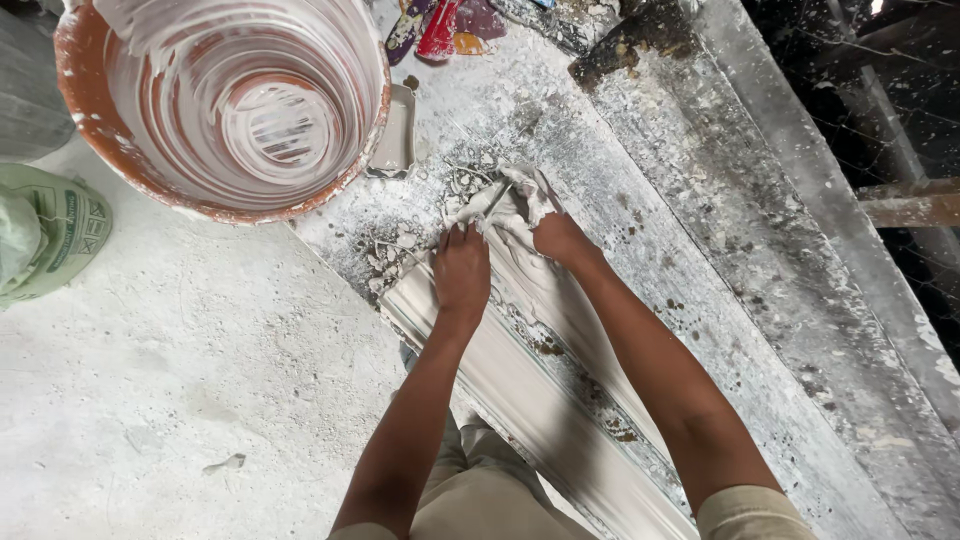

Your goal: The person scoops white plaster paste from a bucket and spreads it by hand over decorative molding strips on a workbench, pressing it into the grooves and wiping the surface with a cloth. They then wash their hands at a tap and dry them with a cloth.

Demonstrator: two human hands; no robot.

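A long white plaster cornice moulding (540,400) is lying on the plaster-caked workbench (760,260), running from the middle of the frame down toward the lower right. At its upper end, just above centre, wet plaster and a rag-like white wad (515,195) are sitting on the moulding. The right hand (562,238) is closing around that wad, pressing it onto the moulding's end. The left hand (461,270) is lying flat, fingers together and pointing toward the top of the frame, palm pressing down on the moulding's near edge just beside the wad. Both forearms are reaching up from the bottom of the frame.

Broken plaster crumbs (400,245) are lying scattered just left of the hands. A small, shallow rectangular tray (395,135) is sitting above them, touching a large orange bucket (225,100) smeared with white inside, at the upper left. A green sack (50,235) is lying at the left edge on the dusty floor (180,380).
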